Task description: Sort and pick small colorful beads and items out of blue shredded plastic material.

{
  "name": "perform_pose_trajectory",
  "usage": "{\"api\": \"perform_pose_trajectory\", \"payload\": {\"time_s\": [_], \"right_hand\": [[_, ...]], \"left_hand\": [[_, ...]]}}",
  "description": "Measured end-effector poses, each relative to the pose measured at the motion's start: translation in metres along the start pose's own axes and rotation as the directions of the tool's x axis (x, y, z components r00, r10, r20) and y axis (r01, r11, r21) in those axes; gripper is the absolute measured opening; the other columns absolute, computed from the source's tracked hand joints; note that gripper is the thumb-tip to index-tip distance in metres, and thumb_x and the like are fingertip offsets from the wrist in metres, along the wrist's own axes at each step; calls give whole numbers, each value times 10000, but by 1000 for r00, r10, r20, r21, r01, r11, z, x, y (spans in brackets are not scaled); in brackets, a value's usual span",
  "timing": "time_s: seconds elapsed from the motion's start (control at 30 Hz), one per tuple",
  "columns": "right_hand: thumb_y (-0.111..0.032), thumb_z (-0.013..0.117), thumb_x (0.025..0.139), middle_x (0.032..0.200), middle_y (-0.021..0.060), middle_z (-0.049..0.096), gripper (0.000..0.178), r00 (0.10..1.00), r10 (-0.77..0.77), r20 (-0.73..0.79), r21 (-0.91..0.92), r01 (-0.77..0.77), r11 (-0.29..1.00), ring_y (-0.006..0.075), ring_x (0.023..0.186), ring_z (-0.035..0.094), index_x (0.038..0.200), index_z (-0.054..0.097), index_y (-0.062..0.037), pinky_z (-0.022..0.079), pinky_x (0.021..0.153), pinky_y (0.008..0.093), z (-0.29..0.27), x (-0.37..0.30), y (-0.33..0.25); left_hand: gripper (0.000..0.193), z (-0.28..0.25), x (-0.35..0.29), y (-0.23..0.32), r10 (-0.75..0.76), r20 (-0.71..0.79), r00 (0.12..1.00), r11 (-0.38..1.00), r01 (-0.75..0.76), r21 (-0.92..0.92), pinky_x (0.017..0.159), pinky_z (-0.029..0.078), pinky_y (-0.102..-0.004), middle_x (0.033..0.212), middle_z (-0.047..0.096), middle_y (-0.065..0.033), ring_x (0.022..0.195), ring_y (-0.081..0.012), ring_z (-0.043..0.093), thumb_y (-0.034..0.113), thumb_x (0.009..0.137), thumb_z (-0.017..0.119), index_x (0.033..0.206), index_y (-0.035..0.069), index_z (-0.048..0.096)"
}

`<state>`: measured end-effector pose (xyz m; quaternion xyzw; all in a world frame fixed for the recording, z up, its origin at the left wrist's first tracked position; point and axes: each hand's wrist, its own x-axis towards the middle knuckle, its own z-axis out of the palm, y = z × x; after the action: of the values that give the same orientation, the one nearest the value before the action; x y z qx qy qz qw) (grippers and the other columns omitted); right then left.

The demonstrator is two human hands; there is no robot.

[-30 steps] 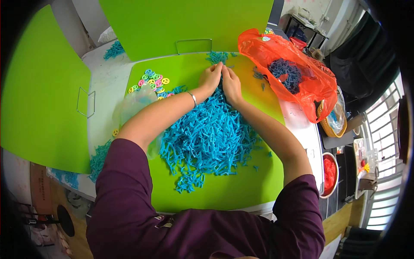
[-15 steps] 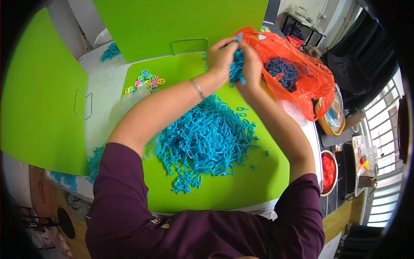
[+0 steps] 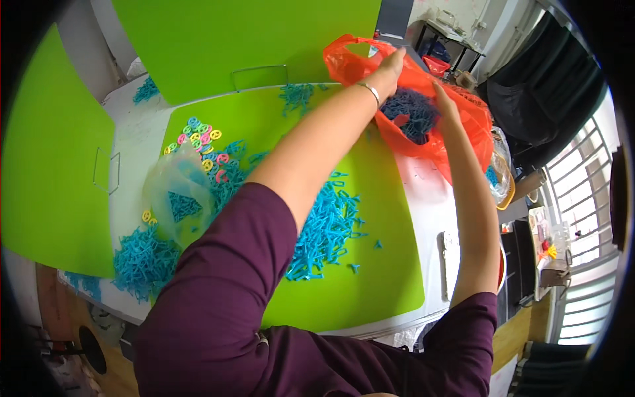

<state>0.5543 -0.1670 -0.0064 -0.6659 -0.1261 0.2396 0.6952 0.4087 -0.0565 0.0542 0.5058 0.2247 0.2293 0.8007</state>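
At the far right of the board, my left hand [image 3: 390, 67] is at the upper rim of a red plastic bag [image 3: 456, 159], its fingers apparently closed on the thin plastic. To its right, my right hand [image 3: 446, 104] touches the bag's other side; its fingertips are partly hidden. Between them, dark blue small plastic pieces [image 3: 409, 114] fill the bag's opening. Under my left forearm spreads a heap of bright blue plastic clips [image 3: 324, 228] on the green board [image 3: 377, 291], partly covered by my arm and sleeve.
A translucent bag [image 3: 173, 192] with blue clips lies at the left, beside colourful rings [image 3: 196, 137]. Another clip pile [image 3: 142, 261] sits near the board's left edge. Green panels [image 3: 56, 152] stand at the left and back. A yellow basket [image 3: 508, 192] is at the right.
My hands have moved right from above the board to the red bag and separated. The bunch of blue clips they held no longer shows. The view has shifted slightly.
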Motion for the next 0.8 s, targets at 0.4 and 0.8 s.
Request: {"api": "perform_pose_trajectory", "payload": {"time_s": [0.4, 0.8], "right_hand": [[-175, 651, 910, 1209, 190, 619, 365, 401, -637, 658, -340, 913, 224, 361, 1150, 591, 1243, 592, -39, 486, 971, 443, 74, -213, 65], [-528, 401, 991, 1477, 346, 329, 690, 734, -512, 447, -771, 606, 196, 498, 1388, 291, 1453, 384, -15, 206, 1168, 532, 147, -121, 123]], "left_hand": [[370, -236, -88, 14, 554, -119, 824, 239, -21, 971, 784, 557, -418, 935, 715, -122, 815, -336, 691, 402, 904, 562, 962, 72, 720], [582, -212, -44, -50, 463, -137, 876, 70, 118, 991, 1117, 271, -574, 1441, 452, -150, 1352, -411, 367, 635, 910, 458, 1334, 260, 595]]}}
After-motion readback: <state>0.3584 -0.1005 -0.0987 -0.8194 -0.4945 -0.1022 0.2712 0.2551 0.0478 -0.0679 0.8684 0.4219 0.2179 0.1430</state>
